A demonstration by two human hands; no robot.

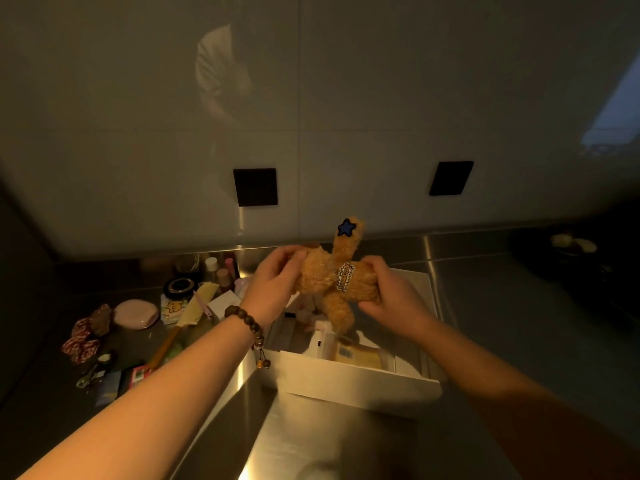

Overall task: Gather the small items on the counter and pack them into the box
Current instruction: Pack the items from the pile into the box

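A fuzzy orange plush toy (329, 275) with a blue star patch and a small label hangs above the white box (346, 379). My left hand (277, 282), with a bead bracelet on its wrist, grips the toy's left side. My right hand (391, 296) grips its right side. The open box stands on the steel counter (311, 438) and holds a white device (320, 341) and a yellow packet (356, 356). One leg of the toy points down into the box.
Left of the box lie small items: a pink oval compact (136, 314), a yellow comb (194, 308), red-white scrunchies (81, 341), a round black tin (180, 286), small bottles (218, 268), keys (93, 372) and cards (110, 389). The tiled wall bears two black sockets (255, 187).
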